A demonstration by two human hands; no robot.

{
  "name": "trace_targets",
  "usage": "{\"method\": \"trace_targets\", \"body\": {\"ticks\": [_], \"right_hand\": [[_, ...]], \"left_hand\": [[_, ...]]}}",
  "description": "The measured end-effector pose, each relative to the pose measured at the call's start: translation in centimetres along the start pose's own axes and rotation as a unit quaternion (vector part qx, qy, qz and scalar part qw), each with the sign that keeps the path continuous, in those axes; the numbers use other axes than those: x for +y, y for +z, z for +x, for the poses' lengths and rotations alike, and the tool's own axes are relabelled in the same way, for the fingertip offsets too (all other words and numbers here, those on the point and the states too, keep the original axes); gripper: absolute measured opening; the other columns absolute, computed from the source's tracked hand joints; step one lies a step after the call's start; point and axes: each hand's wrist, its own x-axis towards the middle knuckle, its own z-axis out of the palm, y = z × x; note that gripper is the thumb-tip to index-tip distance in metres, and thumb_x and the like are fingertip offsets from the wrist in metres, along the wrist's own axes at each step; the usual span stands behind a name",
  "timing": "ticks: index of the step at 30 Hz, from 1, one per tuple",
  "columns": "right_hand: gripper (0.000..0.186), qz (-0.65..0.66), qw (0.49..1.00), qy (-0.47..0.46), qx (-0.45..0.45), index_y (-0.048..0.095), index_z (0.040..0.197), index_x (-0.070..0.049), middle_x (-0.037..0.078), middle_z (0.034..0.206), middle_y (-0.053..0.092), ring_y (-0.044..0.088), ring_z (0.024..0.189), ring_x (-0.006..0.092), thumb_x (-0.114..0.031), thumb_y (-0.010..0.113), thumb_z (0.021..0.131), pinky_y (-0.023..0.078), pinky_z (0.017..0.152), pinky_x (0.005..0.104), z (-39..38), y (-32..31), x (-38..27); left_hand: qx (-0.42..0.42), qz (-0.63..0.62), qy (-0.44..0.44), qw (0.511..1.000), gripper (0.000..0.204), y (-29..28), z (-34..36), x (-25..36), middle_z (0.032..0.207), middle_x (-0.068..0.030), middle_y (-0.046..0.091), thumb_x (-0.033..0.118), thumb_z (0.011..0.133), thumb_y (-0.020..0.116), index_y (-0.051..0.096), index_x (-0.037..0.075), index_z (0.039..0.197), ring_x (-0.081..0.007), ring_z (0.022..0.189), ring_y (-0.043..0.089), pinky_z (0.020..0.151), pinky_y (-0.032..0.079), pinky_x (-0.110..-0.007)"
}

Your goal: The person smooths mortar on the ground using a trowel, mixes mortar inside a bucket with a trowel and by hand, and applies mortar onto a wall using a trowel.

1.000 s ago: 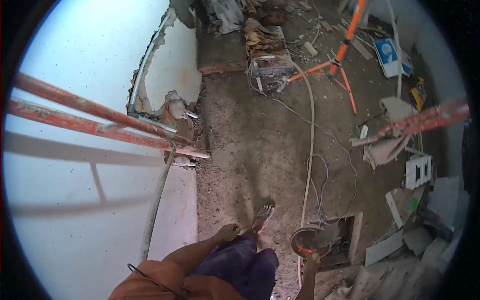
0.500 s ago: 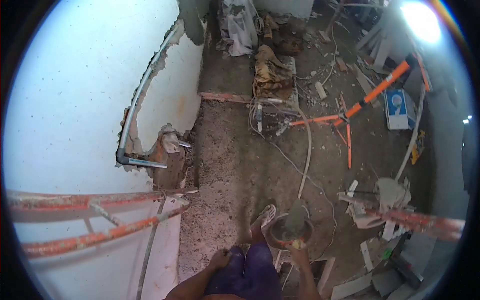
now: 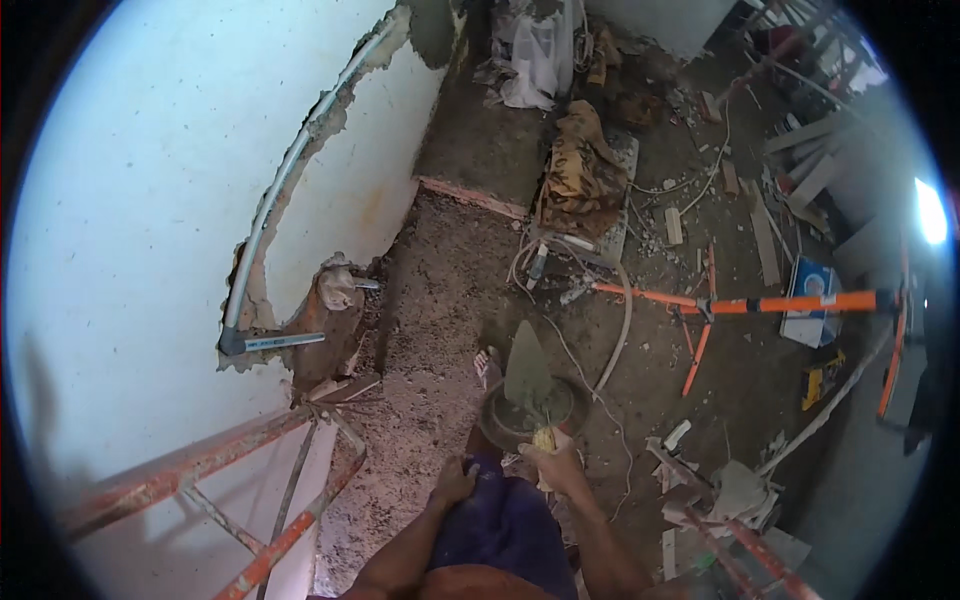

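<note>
My right hand (image 3: 558, 465) is closed round the yellow handle of a pointing trowel (image 3: 528, 370). Its broad grey blade points away from me over a dark round bucket (image 3: 492, 418). Grey wet material shows inside the bucket, partly hidden by the blade. On the left side of my lap, my left hand (image 3: 457, 480) is closed against my purple shorts (image 3: 500, 525), its fingers curled at the cloth. My bare foot or sandal (image 3: 487, 368) stands just left of the bucket.
Orange scaffold rails (image 3: 285, 535) flank me on the left. An orange tripod stand (image 3: 760, 303) reaches across the right. A hose (image 3: 622, 345) and thin cable cross the floor. Brown patterned cloth (image 3: 582, 180) lies ahead. A pipe (image 3: 290, 165) runs in the chased white wall.
My right hand has lifted the trowel and moved left and away from me, so its blade shows larger. The whole view has turned and shifted.
</note>
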Motion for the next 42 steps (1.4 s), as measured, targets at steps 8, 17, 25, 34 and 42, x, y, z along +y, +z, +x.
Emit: {"method": "trace_targets", "body": {"ticks": [8, 17, 25, 34, 42], "right_hand": [[0.045, -0.068, 0.996, -0.044, -0.037, 0.061, 0.114, 0.006, 0.009, 0.086, 0.066, 0.060, 0.074, 0.0153, -0.022, 0.076, 0.083, 0.049, 0.066, 0.0324, 9.1, -0.6, -12.0], [0.042, -0.086, 0.993, -0.040, -0.066, 0.062, 0.112, 0.003, 0.009, 0.090, 0.065, 0.059, 0.079, 0.0179, -0.023, 0.075, 0.081, 0.048, 0.073, 0.0329, 17.6, 0.2, -20.1], [0.072, -0.254, 0.960, -0.078, -0.093, 0.057, 0.133, 0.004, 0.022, 0.119, 0.062, 0.061, 0.113, 0.0374, -0.040, 0.074, 0.079, 0.047, 0.096, 0.0425, 23.5, 6.8, -21.7], [0.031, -0.112, 0.976, -0.004, -0.185, 0.062, 0.114, 0.001, 0.004, 0.103, 0.066, 0.063, 0.089, 0.0115, -0.011, 0.073, 0.087, 0.051, 0.077, 0.0274, 27.5, 9.0, -19.1], [0.031, -0.049, 0.971, 0.027, -0.231, 0.061, 0.116, -0.003, 0.001, 0.091, 0.063, 0.060, 0.074, 0.0095, -0.014, 0.074, 0.090, 0.049, 0.062, 0.0256, 31.9, 11.6, -14.5]], "left_hand": [[-0.071, -0.156, -0.085, 0.982, 0.035, -5.4, 10.3, 9.0, 0.102, -0.0223, 0.071, 0.028, 0.097, 0.061, 0.065, -0.001, 0.115, -0.0372, 0.099, 0.068, 0.092, 0.051, -0.042], [-0.094, -0.186, -0.141, 0.968, 0.041, -9.1, 15.7, 12.8, 0.114, -0.0235, 0.068, 0.033, 0.100, 0.055, 0.062, -0.003, 0.118, -0.0391, 0.112, 0.063, 0.098, 0.047, -0.043], [0.085, -0.161, -0.102, 0.978, 0.036, -16.6, 23.3, 18.7, 0.117, -0.0235, 0.066, 0.030, 0.101, 0.053, 0.063, 0.002, 0.121, -0.0359, 0.112, 0.062, 0.099, 0.047, -0.043], [0.122, -0.634, -0.080, 0.760, 0.041, -12.1, 26.5, 23.6, 0.121, -0.0201, 0.058, 0.027, 0.106, 0.046, 0.053, 0.005, 0.139, -0.0286, 0.117, 0.056, 0.098, 0.047, -0.037], [0.223, -0.519, -0.109, 0.818, 0.043, -8.8, 26.3, 13.3, 0.110, -0.0157, 0.065, 0.033, 0.107, 0.045, 0.057, -0.001, 0.131, -0.0190, 0.100, 0.061, 0.084, 0.051, -0.032]]}}
